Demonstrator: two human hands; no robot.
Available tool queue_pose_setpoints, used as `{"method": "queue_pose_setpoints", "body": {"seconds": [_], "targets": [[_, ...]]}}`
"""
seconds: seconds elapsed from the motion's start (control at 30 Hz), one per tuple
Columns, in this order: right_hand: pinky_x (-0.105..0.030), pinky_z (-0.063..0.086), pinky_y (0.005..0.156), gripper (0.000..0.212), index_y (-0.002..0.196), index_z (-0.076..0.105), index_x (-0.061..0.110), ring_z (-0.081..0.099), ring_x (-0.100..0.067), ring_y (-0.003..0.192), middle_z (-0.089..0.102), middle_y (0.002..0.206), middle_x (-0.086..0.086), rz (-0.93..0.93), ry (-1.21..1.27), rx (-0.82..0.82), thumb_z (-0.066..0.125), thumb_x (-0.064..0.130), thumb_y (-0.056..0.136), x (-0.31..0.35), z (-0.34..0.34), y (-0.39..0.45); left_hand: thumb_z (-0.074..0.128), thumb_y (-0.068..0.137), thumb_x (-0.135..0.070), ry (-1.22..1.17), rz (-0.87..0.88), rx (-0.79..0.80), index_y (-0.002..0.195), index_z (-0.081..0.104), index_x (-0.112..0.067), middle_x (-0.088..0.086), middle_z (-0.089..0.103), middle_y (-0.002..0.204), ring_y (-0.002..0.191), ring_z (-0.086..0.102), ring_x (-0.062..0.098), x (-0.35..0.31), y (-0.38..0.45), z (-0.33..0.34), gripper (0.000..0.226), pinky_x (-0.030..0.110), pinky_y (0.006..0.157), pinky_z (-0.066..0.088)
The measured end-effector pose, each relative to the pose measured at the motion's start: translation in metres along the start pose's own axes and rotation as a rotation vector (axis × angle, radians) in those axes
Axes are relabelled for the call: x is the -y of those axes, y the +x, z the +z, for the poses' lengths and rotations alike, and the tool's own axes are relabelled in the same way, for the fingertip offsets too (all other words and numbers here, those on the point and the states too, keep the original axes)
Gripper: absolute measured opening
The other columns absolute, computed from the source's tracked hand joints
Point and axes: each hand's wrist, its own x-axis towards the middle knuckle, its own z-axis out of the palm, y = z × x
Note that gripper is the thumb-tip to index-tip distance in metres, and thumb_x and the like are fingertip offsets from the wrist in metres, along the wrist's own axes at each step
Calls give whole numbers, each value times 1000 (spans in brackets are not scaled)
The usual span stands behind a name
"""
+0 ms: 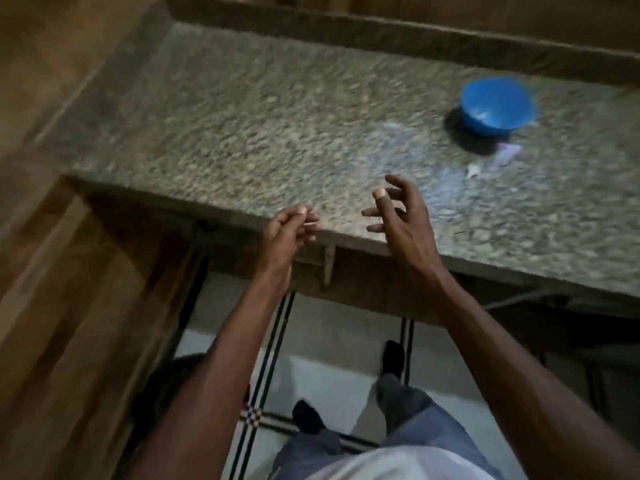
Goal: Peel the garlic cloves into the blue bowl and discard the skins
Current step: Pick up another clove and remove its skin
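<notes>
The blue bowl stands on the granite counter at the far right, with something pale and blurred inside it. Pale garlic skins lie on the counter just in front of the bowl. My right hand hovers over the counter's front edge, well left of the bowl, with its fingers spread and nothing in it. My left hand is at the same edge, thumb tip against curled fingers. Motion blur hides whether it pinches anything.
A raised stone ledge runs along the back of the counter. Wooden panels fill the left side. Below the counter lie a tiled floor, my legs and feet, and a dark round object at the lower left.
</notes>
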Motion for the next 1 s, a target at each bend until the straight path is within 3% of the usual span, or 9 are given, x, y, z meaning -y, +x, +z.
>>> {"method": "queue_pose_setpoints", "body": {"seconds": [0.13, 0.23, 0.37, 0.47, 0.53, 0.63, 0.7, 0.87, 1.0], "targets": [[-34, 64, 73, 41, 145, 48, 17, 75, -13, 94, 65, 120, -3, 48, 18, -201, 56, 31, 108, -24, -114, 29, 56, 105, -13, 128, -21, 168, 109, 68, -9, 0, 74, 86, 72, 70, 10, 4, 37, 120, 13, 19, 66, 56], [-30, 63, 69, 37, 142, 52, 15, 76, -11, 89, 66, 117, -3, 101, 13, -289, 58, 26, 107, -48, -183, 51, 54, 105, -10, 221, -12, 202, 112, 66, -7, 3, 72, 89, 67, 70, 6, 15, 62, 192, 14, 18, 63, 54], [-46, 66, 70, 26, 131, 62, 18, 76, -20, 86, 71, 104, 6, 196, -31, -334, 61, 23, 105, -80, -254, 78, 62, 102, -8, 388, -13, 232, 104, 70, -13, 5, 73, 89, 76, 69, 16, 46, 85, 260, 10, 26, 67, 57], [-41, 65, 75, 22, 123, 69, 17, 74, -15, 90, 74, 101, 0, 207, -145, -307, 63, 18, 102, -100, -290, 100, 66, 99, -8, 551, 30, 209, 110, 70, -10, 5, 72, 93, 76, 69, 14, 65, 101, 293, 12, 24, 65, 59], [-36, 63, 78, 25, 124, 72, 14, 72, -14, 91, 73, 106, -2, 203, -278, -252, 66, 17, 100, -111, -303, 115, 68, 96, -8, 743, 86, 192, 118, 67, -11, 7, 69, 103, 83, 69, 13, 73, 108, 306, 22, 29, 69, 62], [-39, 61, 84, 28, 126, 73, 9, 69, -16, 91, 68, 112, -6, 164, -422, -176, 68, 14, 99, -126, -308, 142, 73, 90, -11, 912, 137, 174, 127, 64, -12, 9, 67, 117, 105, 66, 24, 79, 119, 312, 38, 46, 90, 59], [-44, 62, 86, 27, 125, 74, 7, 70, -20, 91, 64, 112, -8, 95, -478, -145, 65, 11, 99, -134, -306, 161, 73, 89, -11, 994, 171, 170, 130, 64, -10, 8, 67, 121, 110, 65, 23, 80, 125, 311, 42, 43, 96, 57], [-39, 58, 85, 27, 123, 74, 6, 65, -25, 95, 62, 113, -10, -18, -610, -66, 67, 9, 98, -134, -289, 211, 70, 88, -7, 1065, 200, 168, 122, 70, -11, 4, 71, 106, 92, 68, 21, 75, 144, 311, 34, 39, 87, 58], [-44, 55, 67, 9, 96, 73, 5, 58, -29, 83, 58, 99, -10, -92, -829, -17, 66, 10, 96, -142, -283, 230, 75, 87, -10, 1067, 160, 238, 126, 68, -10, 3, 70, 101, 90, 69, 24, 69, 157, 311, 40, 40, 87, 58]]}}
